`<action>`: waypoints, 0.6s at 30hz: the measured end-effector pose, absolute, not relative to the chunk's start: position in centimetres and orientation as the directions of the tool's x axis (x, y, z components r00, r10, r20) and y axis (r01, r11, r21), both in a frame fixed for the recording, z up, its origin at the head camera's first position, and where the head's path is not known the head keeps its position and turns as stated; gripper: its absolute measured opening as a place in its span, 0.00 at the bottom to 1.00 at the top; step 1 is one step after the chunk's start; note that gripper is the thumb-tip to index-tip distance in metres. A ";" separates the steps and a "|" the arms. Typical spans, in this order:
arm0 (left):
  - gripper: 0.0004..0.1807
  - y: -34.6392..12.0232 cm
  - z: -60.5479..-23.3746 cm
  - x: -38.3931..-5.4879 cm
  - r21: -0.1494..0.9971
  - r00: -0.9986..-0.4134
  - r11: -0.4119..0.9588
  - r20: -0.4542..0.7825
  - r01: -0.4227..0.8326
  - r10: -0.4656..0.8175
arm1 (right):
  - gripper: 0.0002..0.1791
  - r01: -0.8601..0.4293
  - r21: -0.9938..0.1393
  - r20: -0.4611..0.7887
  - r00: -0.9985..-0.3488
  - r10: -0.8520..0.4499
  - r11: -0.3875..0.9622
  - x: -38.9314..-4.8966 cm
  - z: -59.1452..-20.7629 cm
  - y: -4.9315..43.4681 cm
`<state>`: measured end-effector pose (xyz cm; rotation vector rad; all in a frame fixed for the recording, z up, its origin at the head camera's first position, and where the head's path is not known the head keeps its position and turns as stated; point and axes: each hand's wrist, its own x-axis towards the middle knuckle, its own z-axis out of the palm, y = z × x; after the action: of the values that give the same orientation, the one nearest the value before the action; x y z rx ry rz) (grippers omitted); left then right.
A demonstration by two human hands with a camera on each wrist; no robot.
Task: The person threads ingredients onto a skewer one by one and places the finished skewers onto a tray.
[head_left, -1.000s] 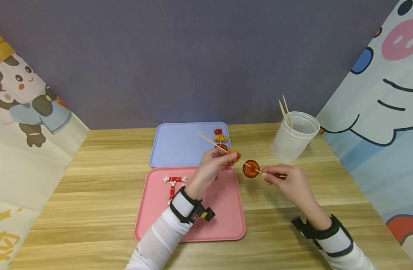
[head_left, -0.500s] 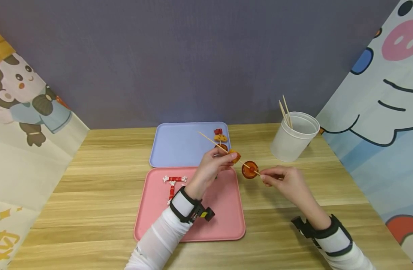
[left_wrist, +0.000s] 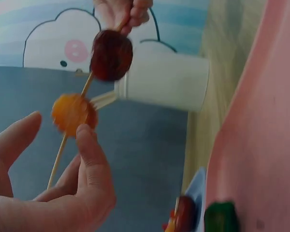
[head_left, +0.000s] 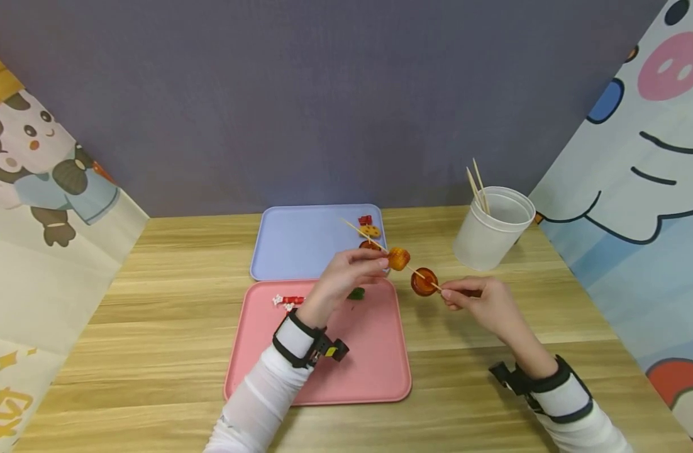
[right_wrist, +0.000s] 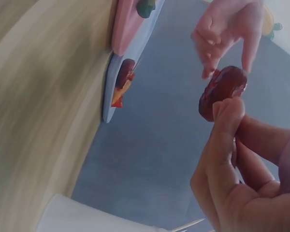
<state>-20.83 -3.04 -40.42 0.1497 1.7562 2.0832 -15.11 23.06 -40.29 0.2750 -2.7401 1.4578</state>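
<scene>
A thin wooden skewer [head_left: 414, 271] carries a glossy reddish-brown round piece [head_left: 424, 282] and a smaller orange-yellow chunk [head_left: 399, 258], both looking like toy food. My right hand [head_left: 488, 305] pinches the skewer's near end between thumb and fingers, just beside the brown piece. At the chunk is my left hand [head_left: 349, 277], its thumb standing apart from it and one fingertip right at its edge in the left wrist view. The skewer's bare pointed end reaches past the left fingers over the blue tray [head_left: 295, 242].
The pink tray [head_left: 375, 371] in front holds red-and-white pieces [head_left: 291, 301] and a green piece [head_left: 356, 294]. On the blue tray's right side lie a red piece [head_left: 365, 220], a yellow piece [head_left: 370, 231] and a brown one. A white bucket [head_left: 482, 245] holds spare skewers [head_left: 478, 189].
My left hand has loosened from the orange-yellow chunk and drawn slightly left, so the chunk shows fully. The right hand and skewer have shifted slightly; the green piece has come into sight.
</scene>
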 end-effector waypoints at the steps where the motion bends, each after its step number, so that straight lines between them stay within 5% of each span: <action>1: 0.20 -3.5 -40.4 -20.9 0.970 -0.910 -0.092 -0.173 -0.223 0.378 | 0.10 -0.156 -0.830 0.097 -0.986 -0.136 0.535 -15.1 -40.3 23.2; 6: 0.15 -5.9 -40.7 -21.4 0.970 -0.936 0.241 -0.077 0.008 0.343 | 0.12 -0.133 -0.840 0.095 -0.990 -0.100 0.526 -15.1 -40.4 24.4; 10: 0.12 -7.1 -40.9 -21.8 0.783 -0.928 0.569 0.028 0.251 0.370 | 0.12 -0.114 -0.835 0.096 -0.993 -0.061 0.538 -15.0 -40.8 25.5; 18: 0.13 -7.7 -41.8 -22.1 0.445 -0.853 0.754 0.045 0.483 0.520 | 0.12 -0.099 -0.793 0.116 -0.993 -0.010 0.601 -14.6 -41.8 27.0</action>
<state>-22.12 -7.65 -41.84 0.8215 2.8651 0.6931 -14.57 26.97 -41.76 0.0933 -2.7208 1.3566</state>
